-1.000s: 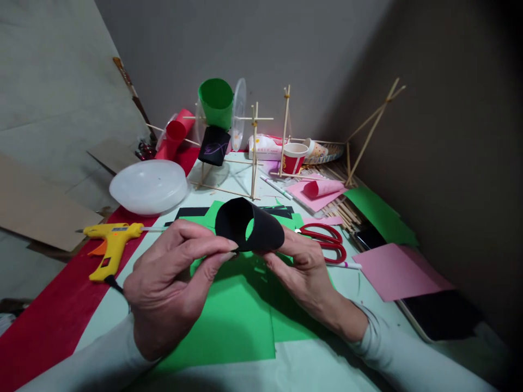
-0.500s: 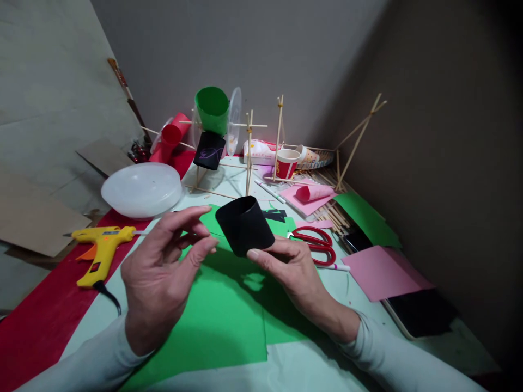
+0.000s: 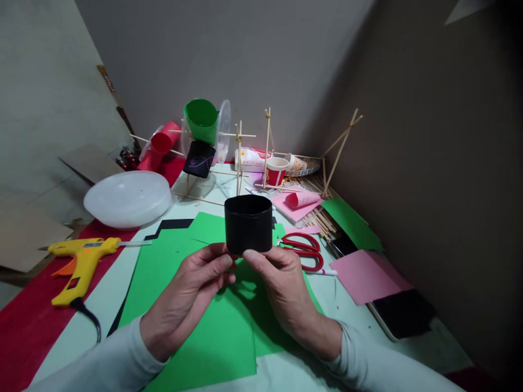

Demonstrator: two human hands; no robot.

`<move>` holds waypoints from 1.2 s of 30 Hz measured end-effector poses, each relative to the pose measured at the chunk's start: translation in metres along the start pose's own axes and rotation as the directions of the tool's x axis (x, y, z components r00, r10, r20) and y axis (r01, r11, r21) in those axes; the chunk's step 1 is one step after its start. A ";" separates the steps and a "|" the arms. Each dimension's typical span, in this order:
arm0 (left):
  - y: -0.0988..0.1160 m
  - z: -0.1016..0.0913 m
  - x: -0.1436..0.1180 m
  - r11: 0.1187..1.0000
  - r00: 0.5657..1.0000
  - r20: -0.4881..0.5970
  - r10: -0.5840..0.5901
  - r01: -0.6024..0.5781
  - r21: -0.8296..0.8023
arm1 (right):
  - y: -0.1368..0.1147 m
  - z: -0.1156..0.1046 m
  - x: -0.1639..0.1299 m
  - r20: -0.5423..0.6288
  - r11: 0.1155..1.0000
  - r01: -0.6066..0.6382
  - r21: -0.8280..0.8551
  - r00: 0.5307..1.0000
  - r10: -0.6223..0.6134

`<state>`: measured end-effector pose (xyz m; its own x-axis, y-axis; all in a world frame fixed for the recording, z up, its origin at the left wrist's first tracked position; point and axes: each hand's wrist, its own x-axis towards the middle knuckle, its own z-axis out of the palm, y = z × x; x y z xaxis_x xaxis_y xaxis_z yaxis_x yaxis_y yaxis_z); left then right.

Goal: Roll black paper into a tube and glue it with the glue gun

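Both the left hand (image 3: pixel 186 296) and the right hand (image 3: pixel 281 288) are pinching the lower edge of a black paper cup (image 3: pixel 248 223), holding it upright above green paper sheets (image 3: pixel 220 326) on a cluttered table (image 3: pixel 359 326), with red scissors (image 3: pixel 302 247) lying just beside it and a yellow glue gun (image 3: pixel 79 258) lying well off to the left.

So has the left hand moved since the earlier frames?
Yes. The left hand has closed in rightward, away from the yellow glue gun, and now pinches the base of the upright black paper tube beside the right hand.
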<state>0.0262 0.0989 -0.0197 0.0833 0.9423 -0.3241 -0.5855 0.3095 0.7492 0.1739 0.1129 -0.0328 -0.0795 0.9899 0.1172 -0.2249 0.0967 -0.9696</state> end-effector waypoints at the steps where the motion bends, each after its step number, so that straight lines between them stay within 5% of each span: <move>1: 0.000 0.000 0.000 1.000 1.000 -0.013 -0.002 0.002 -0.031 | 0.000 0.001 -0.001 -0.010 1.000 0.007 -0.022 1.000 -0.007; 26: 0.011 -0.005 -0.001 1.000 0.996 0.090 -0.002 0.003 -0.007 | 0.001 0.007 -0.006 0.067 1.000 -0.005 0.017 0.998 0.003; 32: 0.024 -0.006 -0.002 1.000 0.994 0.111 0.026 -0.026 -0.003 | -0.002 0.007 -0.006 0.229 0.998 -0.064 -0.006 0.971 0.063; 36: 0.036 -0.006 -0.003 0.994 0.987 0.123 0.105 -0.105 -0.012 | 0.002 0.006 -0.010 0.444 0.985 0.088 -0.146 0.896 -0.014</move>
<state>-0.0001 0.1060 0.0043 0.1196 0.9781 -0.1701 -0.6008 0.2077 0.7719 0.1687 0.1027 -0.0344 -0.4989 0.8398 0.2141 -0.0867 0.1974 -0.9765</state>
